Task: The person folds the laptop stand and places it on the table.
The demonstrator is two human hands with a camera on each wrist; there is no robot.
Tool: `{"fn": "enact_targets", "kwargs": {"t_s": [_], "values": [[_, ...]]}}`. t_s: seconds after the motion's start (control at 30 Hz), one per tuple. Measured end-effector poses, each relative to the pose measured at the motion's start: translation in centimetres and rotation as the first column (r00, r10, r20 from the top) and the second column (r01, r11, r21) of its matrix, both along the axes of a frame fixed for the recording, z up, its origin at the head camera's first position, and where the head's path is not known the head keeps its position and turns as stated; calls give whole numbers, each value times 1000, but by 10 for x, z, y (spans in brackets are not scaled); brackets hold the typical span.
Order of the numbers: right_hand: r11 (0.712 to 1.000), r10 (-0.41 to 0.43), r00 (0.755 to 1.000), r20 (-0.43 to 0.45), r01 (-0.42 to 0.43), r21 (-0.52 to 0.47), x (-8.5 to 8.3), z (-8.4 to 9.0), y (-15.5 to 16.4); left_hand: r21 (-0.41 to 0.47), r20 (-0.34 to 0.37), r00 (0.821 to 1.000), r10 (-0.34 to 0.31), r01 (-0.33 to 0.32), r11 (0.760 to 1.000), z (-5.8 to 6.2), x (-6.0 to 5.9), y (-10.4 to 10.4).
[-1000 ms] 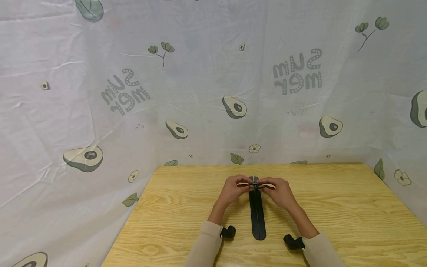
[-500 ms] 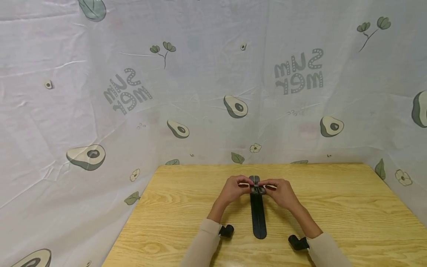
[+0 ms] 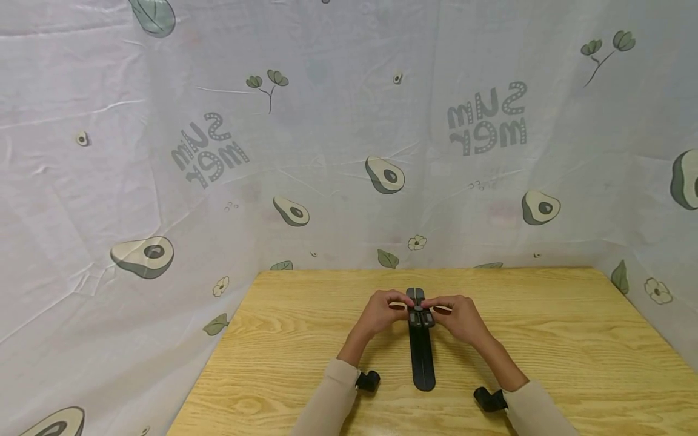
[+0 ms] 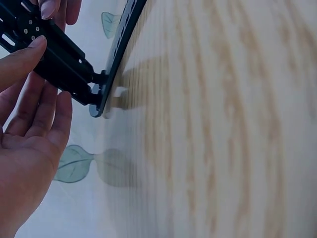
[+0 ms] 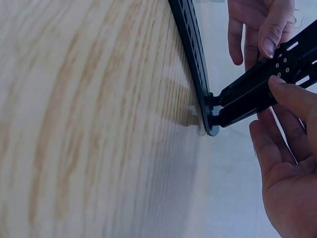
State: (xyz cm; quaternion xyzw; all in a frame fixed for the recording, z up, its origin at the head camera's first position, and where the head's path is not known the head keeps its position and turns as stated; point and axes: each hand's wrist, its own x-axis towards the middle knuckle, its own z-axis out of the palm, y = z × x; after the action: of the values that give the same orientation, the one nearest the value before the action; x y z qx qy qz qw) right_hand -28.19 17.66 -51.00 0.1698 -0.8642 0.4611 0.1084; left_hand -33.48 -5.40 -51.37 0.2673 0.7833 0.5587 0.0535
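Hands (image 3: 420,313) lower – black stand (image 3: 422,357) unmoved

Stand (image 3: 421,357) on table (image 3: 572,339), left hand (image 3: 378,313) left, right hand (image 3: 462,316) right

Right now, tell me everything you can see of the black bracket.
The black bracket is a long, flat, matte strip with rounded ends, seemingly metal or hard plastic, lying lengthwise along the middle of the wooden table. Near its far end a short hinged arm with slots and small holes is joined to it and stands up from the strip. The left hand and right hand pinch that arm from either side with thumb and fingertips. The near end lies free on the table.
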Motion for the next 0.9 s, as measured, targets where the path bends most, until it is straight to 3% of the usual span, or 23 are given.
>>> {"fn": "enact_targets", "kwargs": {"t_s": [0.63, 0.9], "values": [[999, 27, 999, 39, -26, -25, 4, -7, 0, -20, 8, 1000, -10, 11, 1000, -2, 8, -2], [1000, 24, 999, 36, -23, -4, 5, -6, -1, -30, 17, 999, -28, 29, 999, -1, 6, -2]]}}
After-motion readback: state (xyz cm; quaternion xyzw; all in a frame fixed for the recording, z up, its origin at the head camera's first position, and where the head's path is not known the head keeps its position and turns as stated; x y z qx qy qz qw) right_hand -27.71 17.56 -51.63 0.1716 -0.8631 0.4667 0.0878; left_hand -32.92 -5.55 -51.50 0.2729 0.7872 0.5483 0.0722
